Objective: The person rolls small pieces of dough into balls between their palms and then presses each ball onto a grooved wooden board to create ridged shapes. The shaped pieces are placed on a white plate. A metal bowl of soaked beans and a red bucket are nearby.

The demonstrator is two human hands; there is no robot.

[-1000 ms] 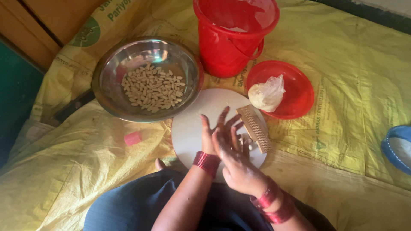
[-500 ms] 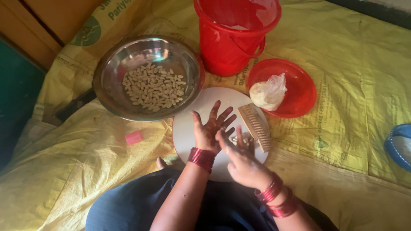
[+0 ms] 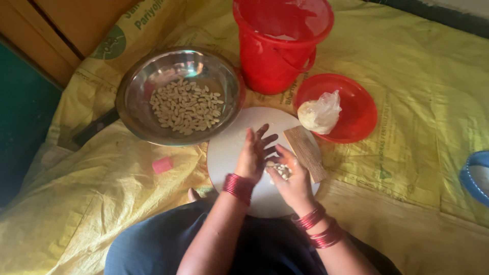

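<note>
My left hand [image 3: 256, 153] lies flat, fingers spread, over a round white board [image 3: 229, 153] on the floor. My right hand [image 3: 291, 179] is cupped beside it, with small pale dough pieces [image 3: 280, 170] at its fingers. A ridged wooden board [image 3: 306, 153] lies on the white board's right edge, just past my right hand. Both wrists wear red bangles.
A steel bowl [image 3: 137, 99] with several pale shaped pieces [image 3: 186, 106] stands at the upper left. A red bucket [image 3: 277, 48] stands behind the board, a red plate [image 3: 359, 109] with a plastic-wrapped lump [image 3: 318, 113] at the right. A pink scrap [image 3: 163, 165] lies on the yellow sheet [image 3: 407, 76].
My left hand has turned palm-down and spread over the white board. My right hand has curled around the small pieces beside it.
</note>
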